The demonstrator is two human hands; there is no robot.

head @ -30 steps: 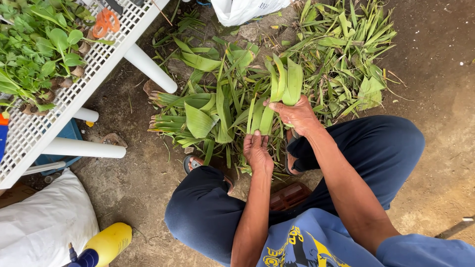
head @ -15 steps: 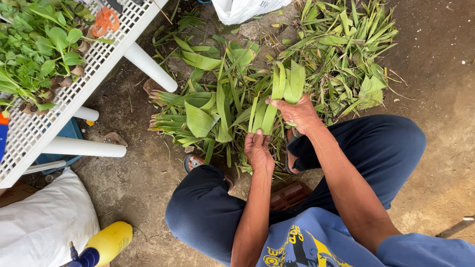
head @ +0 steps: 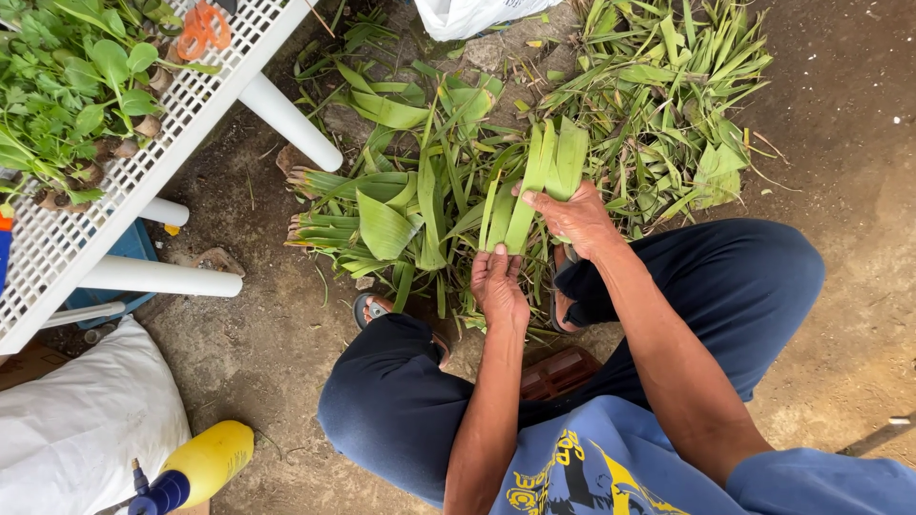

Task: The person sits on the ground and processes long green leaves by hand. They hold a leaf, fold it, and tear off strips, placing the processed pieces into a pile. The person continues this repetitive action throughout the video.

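Note:
I hold a small bunch of long green leaves [head: 534,186] upright between my knees. My left hand [head: 497,286] grips the cut lower ends of the bunch. My right hand [head: 571,217] wraps around the leaves higher up, thumb across the front. Under the bunch on the dirt lies a loose pile of similar leaves [head: 401,205], with cut stalk ends pointing left. A second heap of narrower trimmed leaves [head: 668,105] lies beyond my right hand.
A white perforated table [head: 124,181] with thick round legs stands at left, carrying potted green seedlings [head: 67,86] and orange scissors [head: 202,29]. A white sack [head: 86,429] and a yellow spray bottle [head: 196,467] lie at lower left. A white bag [head: 468,17] sits at the top.
The bunch and both hands have stayed almost in place; my right hand's thumb has shifted slightly on the leaves. The view has tilted a little.

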